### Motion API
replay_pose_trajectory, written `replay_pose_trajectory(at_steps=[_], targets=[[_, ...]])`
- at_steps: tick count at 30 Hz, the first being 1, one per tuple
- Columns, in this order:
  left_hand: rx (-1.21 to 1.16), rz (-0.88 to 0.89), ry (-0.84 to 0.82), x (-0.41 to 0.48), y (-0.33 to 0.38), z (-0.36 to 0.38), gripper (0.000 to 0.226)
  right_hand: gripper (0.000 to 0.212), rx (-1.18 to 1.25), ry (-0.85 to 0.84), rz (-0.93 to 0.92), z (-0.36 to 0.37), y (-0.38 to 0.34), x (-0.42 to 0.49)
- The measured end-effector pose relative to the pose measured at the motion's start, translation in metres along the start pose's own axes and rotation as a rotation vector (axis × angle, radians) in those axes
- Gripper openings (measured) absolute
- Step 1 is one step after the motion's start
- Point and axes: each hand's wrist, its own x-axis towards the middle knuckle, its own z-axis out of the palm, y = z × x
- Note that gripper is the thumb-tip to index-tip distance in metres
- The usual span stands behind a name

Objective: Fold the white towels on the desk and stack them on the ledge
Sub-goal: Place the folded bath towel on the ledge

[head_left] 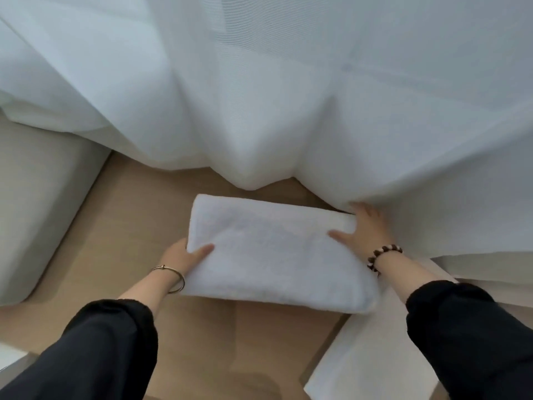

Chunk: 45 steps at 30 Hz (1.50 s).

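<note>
A folded white towel [274, 255] lies as a thick rectangle on the light wooden ledge [121, 226], below the sheer curtain. My left hand [184, 256] grips its left edge, thumb on top and fingers hidden under the cloth. At the towel's right end my right hand [360, 229] holds it, thumb lying on top and the fingers wrapped round the far corner. Both sleeves are black; the left wrist has a thin bangle, the right a beaded bracelet.
A white sheer curtain [288, 96] hangs down onto the ledge just behind the towel. A pale upholstered block [37, 197] stands at the left. A white flat surface [360, 356] lies at the lower right beside the ledge.
</note>
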Motion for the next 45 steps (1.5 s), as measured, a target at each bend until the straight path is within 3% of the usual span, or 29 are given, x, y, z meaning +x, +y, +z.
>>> replay_pose_trajectory(at_steps=[2, 5, 7, 9, 14, 19, 25, 28, 33, 40, 41, 43, 45], targets=[[-0.058, 0.013, 0.003, -0.003, -0.004, 0.003, 0.026, 0.089, 0.400, -0.019, 0.164, 0.001, 0.019, -0.014], [-0.163, -0.016, -0.039, -0.003, -0.001, 0.005, 0.027, 0.100, 0.991, -0.187, 0.453, 0.013, 0.036, -0.036], [-0.231, -0.050, -0.066, -0.005, 0.001, 0.003, 0.026, 0.110, 1.174, -0.294, 0.555, 0.023, 0.043, -0.044], [-0.289, -0.076, -0.096, -0.005, 0.003, 0.002, 0.028, 0.102, 1.217, -0.308, 0.579, 0.026, 0.041, -0.046], [-0.441, -0.144, -0.086, -0.008, 0.004, 0.003, 0.037, 0.087, 1.158, -0.177, 0.641, 0.020, 0.028, -0.047], [-0.448, -0.093, -0.080, -0.004, 0.001, -0.001, 0.029, 0.074, 1.088, -0.108, 0.620, 0.023, 0.031, -0.052], [-0.200, -0.013, 0.005, 0.003, 0.005, 0.012, 0.036, 0.077, 0.970, -0.043, 0.602, 0.039, 0.028, -0.048], [-0.003, 0.052, 0.099, 0.004, 0.010, 0.012, 0.041, 0.061, 0.885, 0.024, 0.524, 0.040, 0.024, -0.048], [-0.024, 0.137, 0.210, 0.010, 0.008, 0.009, 0.045, 0.050, 0.882, 0.126, 0.476, 0.037, 0.021, -0.046], [0.097, 0.042, 0.108, 0.009, 0.017, 0.010, 0.055, 0.050, 0.826, 0.086, 0.497, 0.041, 0.019, -0.044], [0.130, 0.048, 0.147, 0.006, 0.020, 0.011, 0.055, 0.052, 0.802, 0.073, 0.505, 0.039, 0.017, -0.046], [0.307, 0.166, 0.404, 0.000, 0.025, 0.013, 0.055, 0.056, 0.718, 0.059, 0.495, 0.034, 0.013, -0.050], [0.480, 0.472, 0.612, -0.009, 0.041, 0.025, 0.063, 0.064, 0.444, 0.200, 0.377, 0.031, 0.007, -0.058]])
